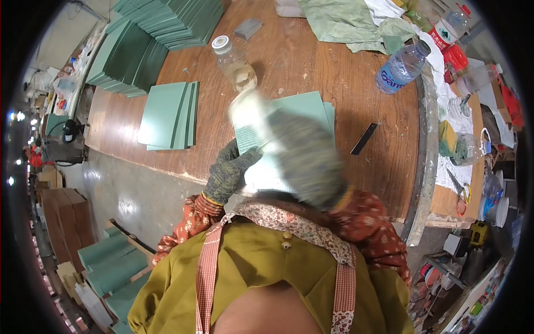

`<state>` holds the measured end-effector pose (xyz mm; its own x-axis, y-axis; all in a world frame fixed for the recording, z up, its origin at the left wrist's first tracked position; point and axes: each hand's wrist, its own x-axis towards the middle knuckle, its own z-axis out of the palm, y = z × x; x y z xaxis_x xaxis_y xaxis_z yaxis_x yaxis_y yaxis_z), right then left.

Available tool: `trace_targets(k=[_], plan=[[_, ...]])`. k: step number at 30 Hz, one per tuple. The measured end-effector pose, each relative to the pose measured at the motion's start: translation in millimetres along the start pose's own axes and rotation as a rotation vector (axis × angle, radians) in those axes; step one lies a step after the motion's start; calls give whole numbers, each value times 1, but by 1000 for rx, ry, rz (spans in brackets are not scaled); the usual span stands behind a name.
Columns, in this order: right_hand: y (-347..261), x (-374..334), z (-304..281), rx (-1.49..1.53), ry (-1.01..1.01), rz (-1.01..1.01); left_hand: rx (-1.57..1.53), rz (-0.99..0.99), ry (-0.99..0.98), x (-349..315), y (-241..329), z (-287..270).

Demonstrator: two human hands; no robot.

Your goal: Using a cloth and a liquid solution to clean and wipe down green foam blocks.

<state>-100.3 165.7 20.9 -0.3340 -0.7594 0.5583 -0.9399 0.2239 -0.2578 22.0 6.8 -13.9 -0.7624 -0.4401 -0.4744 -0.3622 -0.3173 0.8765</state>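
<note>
My right hand (308,156), in a grey-green knitted glove and smeared by motion, grips a white cloth-like thing (250,114); blur hides its exact kind. It is over a green rectangular panel (297,106) at the table's near edge, with another green panel (329,114) partly beneath it. My left hand (231,170), gloved alike, has its fingers closed on the panel's near left edge. Just beyond the white thing is a clear jar (236,69) with a white lid and pale contents. To the right of the panels lies a black flat blade-like tool (364,139).
A few green panels (167,114) lie at left, with tall stacks (125,58) behind. A small grey block (248,28), green cloth (345,25) and blue-labelled bottle (401,67) are farther back. Scissors (459,186) lie on the right-hand side table. Green panels (114,261) stand low at left.
</note>
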Motion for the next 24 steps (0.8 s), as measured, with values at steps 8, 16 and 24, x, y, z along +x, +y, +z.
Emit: trace_targets(k=[8, 16, 24], plan=[[95, 3, 5, -336, -449, 401, -5, 38, -29, -4, -5, -9], [122, -20, -28, -189, 162, 489, 49, -44, -131, 1, 3, -15], [67, -12, -15, -34, 189, 204, -304, -123, -148, 12, 3, -6]])
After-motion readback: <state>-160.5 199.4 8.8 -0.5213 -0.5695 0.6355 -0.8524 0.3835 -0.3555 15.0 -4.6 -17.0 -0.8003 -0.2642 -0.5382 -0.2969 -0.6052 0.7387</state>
